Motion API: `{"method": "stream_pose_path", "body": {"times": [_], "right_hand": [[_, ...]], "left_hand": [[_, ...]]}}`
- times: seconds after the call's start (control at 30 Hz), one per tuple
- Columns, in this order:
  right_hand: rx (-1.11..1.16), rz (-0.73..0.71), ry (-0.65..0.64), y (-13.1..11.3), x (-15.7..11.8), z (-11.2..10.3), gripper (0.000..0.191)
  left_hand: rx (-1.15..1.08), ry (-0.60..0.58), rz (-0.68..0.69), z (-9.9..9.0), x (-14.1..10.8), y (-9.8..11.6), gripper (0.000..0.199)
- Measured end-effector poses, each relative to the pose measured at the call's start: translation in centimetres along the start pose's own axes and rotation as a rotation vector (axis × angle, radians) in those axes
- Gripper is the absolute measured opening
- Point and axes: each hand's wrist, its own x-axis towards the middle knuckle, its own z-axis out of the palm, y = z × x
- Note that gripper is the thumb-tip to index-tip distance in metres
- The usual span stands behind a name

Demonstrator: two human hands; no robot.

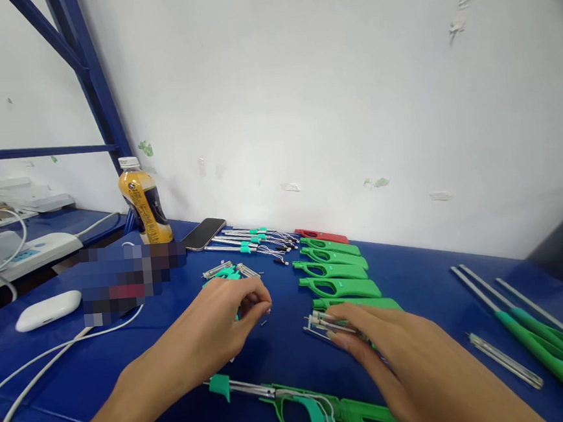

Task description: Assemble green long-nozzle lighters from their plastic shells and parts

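My left hand (222, 320) is pinched closed over the blue table, left of centre; a tiny light piece shows at its fingertips, too small to name. My right hand (399, 345) holds a clear plastic and metal part (322, 321) between thumb and fingers, beside the lowest green shell of the row. Below both hands lies an open green lighter body (366, 419) with a metal rod, white wires and a teal trigger (312, 416). Small teal pieces (228, 274) and clear parts (216, 269) lie behind my left hand.
Green shells (339, 288) and a red one (322, 236) form a row. Rods with wires (245, 246), a phone (205, 234) and a bottle (145, 202) stand or lie behind. Green lighters (555, 345) and a clear part (505, 359) lie right; a white case (48, 310) and cables lie left.
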Motion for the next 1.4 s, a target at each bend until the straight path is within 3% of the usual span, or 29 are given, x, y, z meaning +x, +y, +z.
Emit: {"method": "stream_pose_path", "body": {"times": [0.3,0.77,1.4], "right_hand": [[0.038,0.014,-0.019,-0.4,0.3,-0.1,0.032],[0.035,-0.008,0.03,-1.1,0.7,-0.7,0.038],[-0.045,-0.069,0.144,-1.4,1.3,-1.9,0.047]], "left_hand": [[-0.406,0.11,-0.009,0.0,-0.4,2.4,0.022],[-0.811,0.022,-0.06,0.1,-0.6,3.1,0.026],[-0.866,0.033,-0.056,0.0,-1.0,3.9,0.023]]}}
